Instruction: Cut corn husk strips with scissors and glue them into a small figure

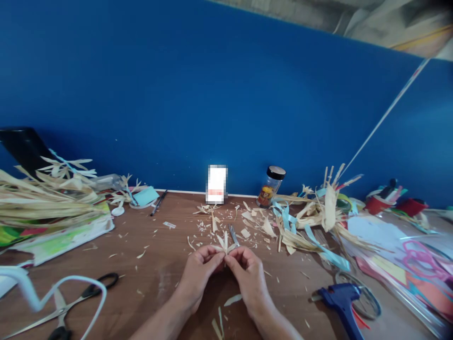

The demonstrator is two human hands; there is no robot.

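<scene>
A small pale flower of dried husk strips (225, 242) is pinched between my two hands, above the middle of the brown table. My left hand (202, 269) grips its left side between thumb and fingers. From the other side, my right hand (247, 268) holds it the same way, thumbs almost touching. Its petals point up and outward; the base is partly hidden by the thumbs. Just behind my right fingers lies a slim metal tool (233, 234), partly covered. Husk scraps (212, 222) are scattered around it.
Black-handled scissors (62, 309) lie front left, beside a white bent tube. A blue glue gun (339, 300) rests front right. Husk bundles (42, 198) pile at left, with more husk and light-blue ribbon (329, 255) at right. A black-lidded jar (271, 186) stands by the blue partition.
</scene>
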